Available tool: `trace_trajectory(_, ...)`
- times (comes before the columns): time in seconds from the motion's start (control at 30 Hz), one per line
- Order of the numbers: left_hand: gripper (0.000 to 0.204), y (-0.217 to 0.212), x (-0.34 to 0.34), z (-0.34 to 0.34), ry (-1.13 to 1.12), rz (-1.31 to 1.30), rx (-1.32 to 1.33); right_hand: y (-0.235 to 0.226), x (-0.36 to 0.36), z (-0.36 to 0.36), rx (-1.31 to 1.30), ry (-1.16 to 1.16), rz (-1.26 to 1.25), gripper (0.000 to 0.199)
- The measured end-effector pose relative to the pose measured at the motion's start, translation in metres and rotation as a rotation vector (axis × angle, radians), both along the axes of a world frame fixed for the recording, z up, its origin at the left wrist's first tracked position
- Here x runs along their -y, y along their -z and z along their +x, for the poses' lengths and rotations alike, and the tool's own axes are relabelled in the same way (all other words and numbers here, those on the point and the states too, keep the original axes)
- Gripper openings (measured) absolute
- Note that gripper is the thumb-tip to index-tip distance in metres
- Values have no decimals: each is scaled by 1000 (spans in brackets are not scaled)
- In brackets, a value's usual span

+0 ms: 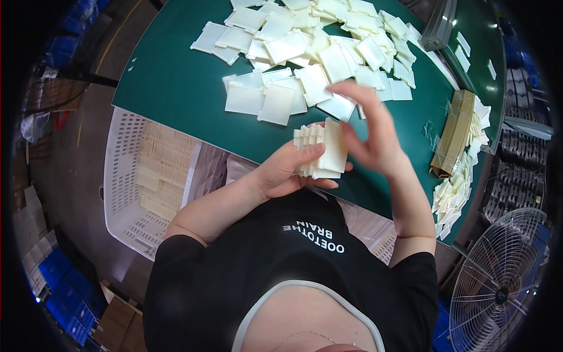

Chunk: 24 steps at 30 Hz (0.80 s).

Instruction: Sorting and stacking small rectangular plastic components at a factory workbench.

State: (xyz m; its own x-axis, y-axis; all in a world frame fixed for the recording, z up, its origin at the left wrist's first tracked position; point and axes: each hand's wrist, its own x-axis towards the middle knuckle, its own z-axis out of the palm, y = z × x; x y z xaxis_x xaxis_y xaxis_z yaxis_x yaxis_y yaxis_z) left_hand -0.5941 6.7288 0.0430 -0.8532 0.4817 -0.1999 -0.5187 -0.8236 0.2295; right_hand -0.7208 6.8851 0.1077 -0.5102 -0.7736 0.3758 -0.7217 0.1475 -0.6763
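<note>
A small stack of cream-coloured plastic plates (332,154) rests in my left hand (280,169), with the thumb over its near side and the fingers beneath. The stack is held above the table's front edge, close to my body. My right hand (378,138) is raised just right of it, thumb and index finger spread apart, and I see nothing between them. Its index fingertip comes near the loose plates (314,83) at the front of a scattered pile. The other right fingers are partly hidden and slightly blurred.
The pile covers much of the green table (170,76). A cardboard strip (454,135) and more cream pieces (451,199) lie along the right side. A white perforated basket (120,176) holding stacked plates stands below the table's left edge. At lower right is a wire-guarded fan (498,281).
</note>
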Motion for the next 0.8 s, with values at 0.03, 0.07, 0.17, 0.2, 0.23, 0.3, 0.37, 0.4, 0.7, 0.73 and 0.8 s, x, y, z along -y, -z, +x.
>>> trace_trajectory(0.03, 61, -8, 1, -1, -5, -3, 0, 1, 2, -16, -141, 16, 22, 59)
trace_trajectory(0.07, 61, -8, 4, 3, -13, -10, 6, -1, 10, -29, -281, -32, 144, 58)
trace_trajectory(0.17, 82, -5, 14, 11, -3, 73, -36, 14, 28, -43, -471, -23, 328, 52)
trace_trajectory(0.2, 82, -1, 16, 13, 2, 72, -37, 17, 31, -50, -522, -76, 331, 46)
trace_trajectory(0.23, 79, 6, 18, 16, -3, 123, -18, 18, 31, -53, -572, -127, 336, 41)
trace_trajectory(0.3, 71, 11, 19, 20, -45, 200, 19, 14, 26, -56, -601, -67, 265, 37)
trace_trajectory(0.37, 67, 9, 14, 20, -103, 219, 23, 5, 16, -50, -464, 75, 73, 31)
trace_trajectory(0.4, 64, 8, 12, 17, -159, 236, 25, -4, 9, -37, -208, 150, -29, 32)
trace_trajectory(0.7, 92, 7, 2, 9, -30, -52, 2, 9, -15, 35, 59, 243, 44, 29)
trace_trajectory(0.73, 86, 5, 2, 10, -41, 9, -40, 19, -19, 25, 8, 329, -3, 29)
trace_trajectory(0.8, 80, 2, 5, 13, -46, 59, -81, 28, -20, 4, -384, 435, 297, 37)
